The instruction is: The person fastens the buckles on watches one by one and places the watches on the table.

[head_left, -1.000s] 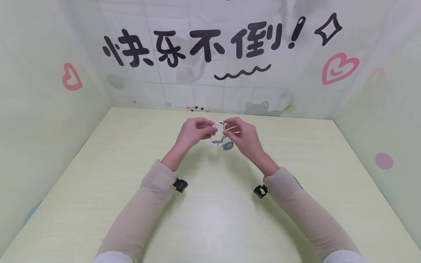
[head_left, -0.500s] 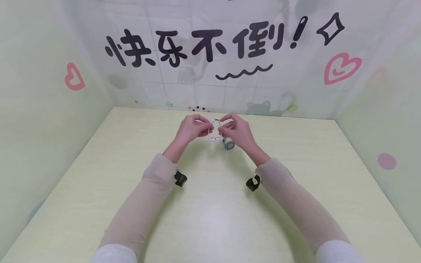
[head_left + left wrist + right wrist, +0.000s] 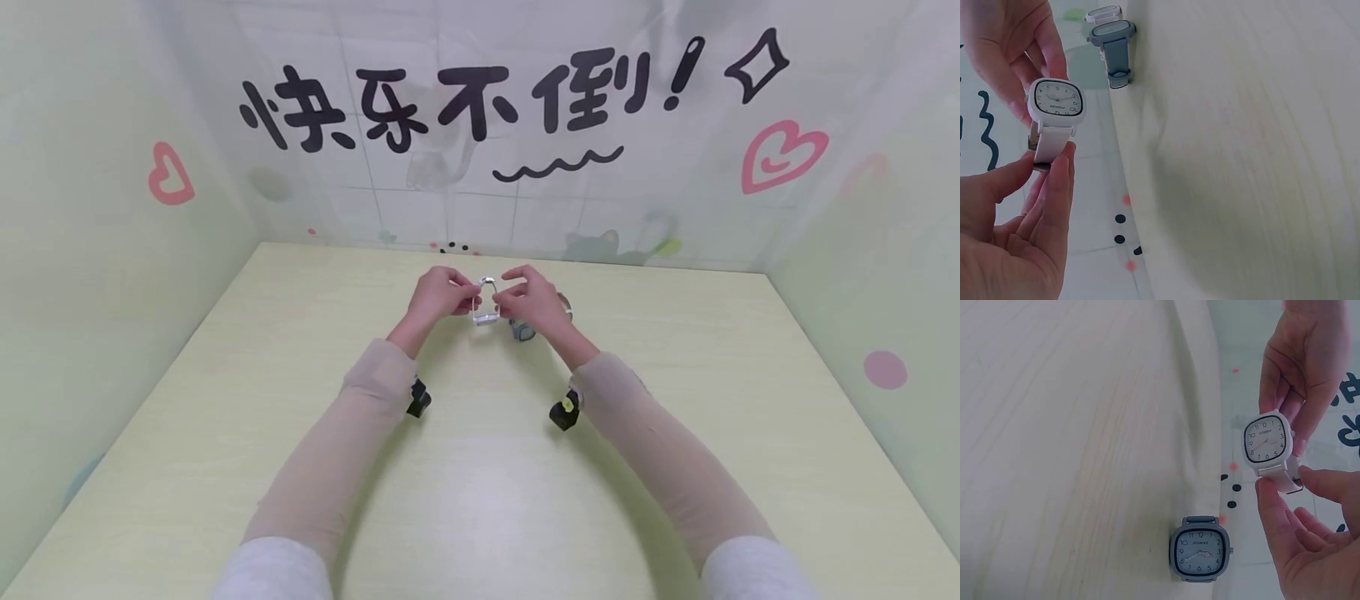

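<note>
A white wristwatch [image 3: 486, 319] with a rounded-square dial is held up between both hands above the far part of the table. My left hand [image 3: 437, 297] pinches one side of its strap; in the left wrist view the fingers [image 3: 1054, 206] grip the strap below the watch case [image 3: 1058, 103]. The right hand [image 3: 536, 304] holds the strap's other side between thumb and fingers, near the buckle, as the right wrist view shows. Close under the right hand stands a grey-blue wristwatch [image 3: 1200, 553]. Behind that hand a further pale watch [image 3: 566, 307] is partly hidden.
The pale wood-look table [image 3: 487, 467] is enclosed by printed curtains, with a back curtain [image 3: 300, 208] just beyond the hands. Black wrist cameras [image 3: 566, 411] hang below both sleeves. In the left wrist view the pale watch [image 3: 1104, 12] sits beside the grey-blue one.
Both hands have shifted a little to the left with the white watch, which has tilted slightly. The pale watch behind the right hand has come into view; the grey-blue watch stays put.
</note>
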A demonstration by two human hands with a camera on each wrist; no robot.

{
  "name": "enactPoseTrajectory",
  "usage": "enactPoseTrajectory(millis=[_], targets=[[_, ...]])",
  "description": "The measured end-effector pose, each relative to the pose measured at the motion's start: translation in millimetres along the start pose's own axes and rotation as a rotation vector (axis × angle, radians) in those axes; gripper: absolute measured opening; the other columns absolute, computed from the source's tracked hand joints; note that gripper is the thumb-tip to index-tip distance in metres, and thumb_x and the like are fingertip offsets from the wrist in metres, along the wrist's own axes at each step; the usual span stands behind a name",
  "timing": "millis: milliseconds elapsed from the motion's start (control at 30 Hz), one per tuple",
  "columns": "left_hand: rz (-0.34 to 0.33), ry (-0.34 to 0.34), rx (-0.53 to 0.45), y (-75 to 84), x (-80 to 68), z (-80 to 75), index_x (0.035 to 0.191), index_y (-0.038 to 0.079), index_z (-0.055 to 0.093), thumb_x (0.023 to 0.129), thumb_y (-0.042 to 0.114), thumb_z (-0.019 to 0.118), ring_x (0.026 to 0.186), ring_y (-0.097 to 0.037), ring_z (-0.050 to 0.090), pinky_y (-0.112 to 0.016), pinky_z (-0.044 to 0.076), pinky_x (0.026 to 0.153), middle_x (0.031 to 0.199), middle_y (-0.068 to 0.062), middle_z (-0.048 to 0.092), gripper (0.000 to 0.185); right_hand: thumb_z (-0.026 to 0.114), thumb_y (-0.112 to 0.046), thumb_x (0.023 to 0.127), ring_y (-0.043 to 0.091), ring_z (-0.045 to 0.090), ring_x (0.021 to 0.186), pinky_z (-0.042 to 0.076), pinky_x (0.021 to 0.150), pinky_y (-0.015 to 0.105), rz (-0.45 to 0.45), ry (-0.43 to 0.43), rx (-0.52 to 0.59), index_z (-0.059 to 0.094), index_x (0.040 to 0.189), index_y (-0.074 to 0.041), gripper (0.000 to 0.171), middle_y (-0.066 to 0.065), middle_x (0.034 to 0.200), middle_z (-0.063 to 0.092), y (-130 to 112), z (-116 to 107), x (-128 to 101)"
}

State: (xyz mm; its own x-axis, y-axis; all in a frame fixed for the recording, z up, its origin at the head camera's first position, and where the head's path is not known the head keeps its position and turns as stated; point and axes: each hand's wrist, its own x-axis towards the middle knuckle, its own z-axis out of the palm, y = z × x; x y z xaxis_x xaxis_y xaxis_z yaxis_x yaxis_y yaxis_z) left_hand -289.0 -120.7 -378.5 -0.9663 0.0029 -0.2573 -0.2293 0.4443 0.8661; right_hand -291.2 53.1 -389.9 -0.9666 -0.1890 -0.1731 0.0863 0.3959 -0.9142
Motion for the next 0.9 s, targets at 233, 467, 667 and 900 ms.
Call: enactPoseTrajectory(millis=[233,467,667,900], targets=[[-0.066,-0.021,0.073,-14.4,2.9,4.7,0.11,-0.002,0.068,0.096,0.015,0.067,0.08,-0.016,0.071,-0.027,0.061,0.082,0.107,-0.019,0.075,0.022,0.066,-0.012,0.096,0.033,0.071,0.106,0.06,0.09,0.038,-0.026,0.006,-0.021,0.045,0.139,-0.004,0.048,0.02,0.123,0.067,5,-2,-7],[-0.083,-0.005,0.224,-25.8,6.1,2.6,0.105,0.0,0.073,0.096,0.019,0.067,0.068,-0.01,0.067,-0.022,0.055,0.07,0.098,-0.014,0.077,0.022,0.063,-0.012,0.097,0.034,0.068,0.111,0.059,0.093,0.039,-0.095,0.007,-0.077,0.047,0.138,-0.001,0.046,0.02,0.124,0.067,4,-12,-11],[-0.062,0.076,0.41,-30.2,6.1,2.5,0.103,0.005,0.075,0.094,0.026,0.069,0.068,-0.013,0.065,-0.022,0.045,0.062,0.087,-0.009,0.077,0.023,0.062,-0.016,0.097,0.033,0.065,0.118,0.055,0.099,0.043,-0.141,0.044,-0.16,0.054,0.134,-0.002,0.041,0.02,0.126,0.067,8,-25,-14],[-0.066,0.082,0.58,-26.7,3.4,-5.3,0.108,0.008,0.075,0.098,0.032,0.062,0.066,-0.013,0.056,-0.023,0.039,0.057,0.09,-0.007,0.077,0.029,0.062,-0.015,0.098,0.035,0.06,0.125,0.049,0.108,0.045,-0.206,0.051,-0.264,0.052,0.137,0.0,0.042,0.022,0.132,0.063,15,-41,-11]])
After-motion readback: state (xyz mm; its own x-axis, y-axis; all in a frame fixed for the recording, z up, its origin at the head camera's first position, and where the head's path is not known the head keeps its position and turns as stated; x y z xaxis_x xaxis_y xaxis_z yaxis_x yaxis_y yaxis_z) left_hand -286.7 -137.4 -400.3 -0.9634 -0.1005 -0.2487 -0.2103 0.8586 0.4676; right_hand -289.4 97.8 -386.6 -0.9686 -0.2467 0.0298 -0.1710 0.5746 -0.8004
